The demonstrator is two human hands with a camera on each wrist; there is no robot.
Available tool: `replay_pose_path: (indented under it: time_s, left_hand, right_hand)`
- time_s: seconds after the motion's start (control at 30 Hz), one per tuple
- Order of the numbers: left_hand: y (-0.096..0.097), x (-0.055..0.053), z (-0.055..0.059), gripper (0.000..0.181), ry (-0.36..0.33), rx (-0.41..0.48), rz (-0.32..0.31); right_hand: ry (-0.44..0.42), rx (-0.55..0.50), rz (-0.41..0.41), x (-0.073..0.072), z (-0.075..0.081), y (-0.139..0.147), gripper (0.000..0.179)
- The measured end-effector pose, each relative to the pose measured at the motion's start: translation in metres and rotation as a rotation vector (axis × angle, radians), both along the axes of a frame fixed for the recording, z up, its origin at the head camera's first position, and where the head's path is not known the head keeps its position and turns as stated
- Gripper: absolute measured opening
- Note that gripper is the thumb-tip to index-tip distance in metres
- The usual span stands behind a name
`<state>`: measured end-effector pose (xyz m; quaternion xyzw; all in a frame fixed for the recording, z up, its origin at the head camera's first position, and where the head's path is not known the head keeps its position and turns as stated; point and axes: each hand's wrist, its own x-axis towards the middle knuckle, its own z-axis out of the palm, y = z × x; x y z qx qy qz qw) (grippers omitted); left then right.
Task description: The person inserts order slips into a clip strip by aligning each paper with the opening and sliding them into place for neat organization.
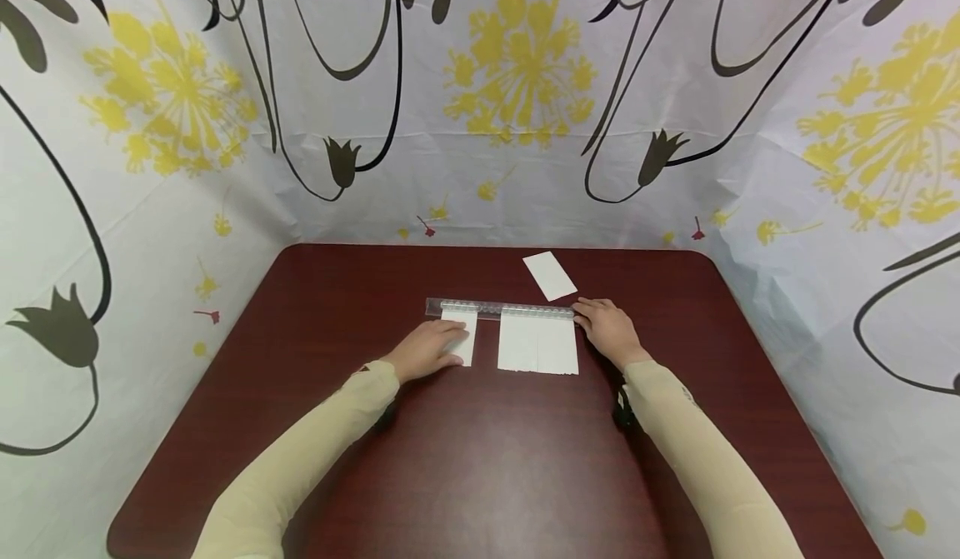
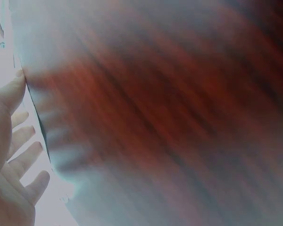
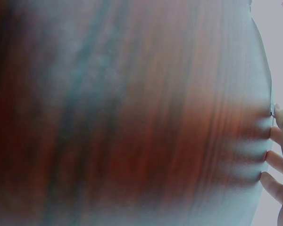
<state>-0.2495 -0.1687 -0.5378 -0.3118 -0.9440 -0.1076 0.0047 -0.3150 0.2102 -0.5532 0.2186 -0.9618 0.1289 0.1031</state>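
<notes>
In the head view, a clear ruler lies across the far ends of a narrow white paper strip and a wider white paper piece. My left hand rests on the narrow strip, thumb near its close edge; the left wrist view shows that hand with its fingers spread. At the ruler's right end, my right hand holds it between thumb and fingertips. Only part of the right hand shows at the edge of the right wrist view, with fingertips against the tabletop.
Another white paper rectangle lies tilted behind the ruler, near the far edge. The dark red-brown table has rounded corners. A patterned white cloth hangs behind it and along both sides.
</notes>
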Motion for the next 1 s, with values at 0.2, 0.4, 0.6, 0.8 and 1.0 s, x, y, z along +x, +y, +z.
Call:
replay_pose_path:
  time_s: [0.2, 0.4, 0.6, 0.8, 1.0]
  left_hand:
    - [0.0028, -0.0013, -0.0019, 0.058, 0.023, 0.000, -0.013]
    - [0.0037, -0.0017, -0.0007, 0.058, 0.023, 0.000, -0.016]
    - [0.0052, -0.0012, 0.0005, 0.057, 0.007, 0.008, -0.010]
    - [0.0049, 0.0008, 0.0003, 0.057, 0.006, 0.012, -0.005]
    - [0.0051, 0.0016, 0.0011, 0.056, 0.013, 0.012, -0.003]
  right_hand:
    - [-0.009, 0.008, -0.006, 0.0005, 0.0020, -0.0012, 0.037]
    - [-0.014, 0.011, -0.010, 0.0004, 0.0026, -0.0014, 0.037]
    - [-0.011, 0.002, -0.015, 0.0010, 0.0012, -0.0012, 0.037]
    - [-0.023, 0.008, -0.014, 0.0004, -0.0013, -0.0008, 0.038]
    - [-0.007, 0.004, -0.015, 0.0023, 0.0018, -0.0011, 0.037]
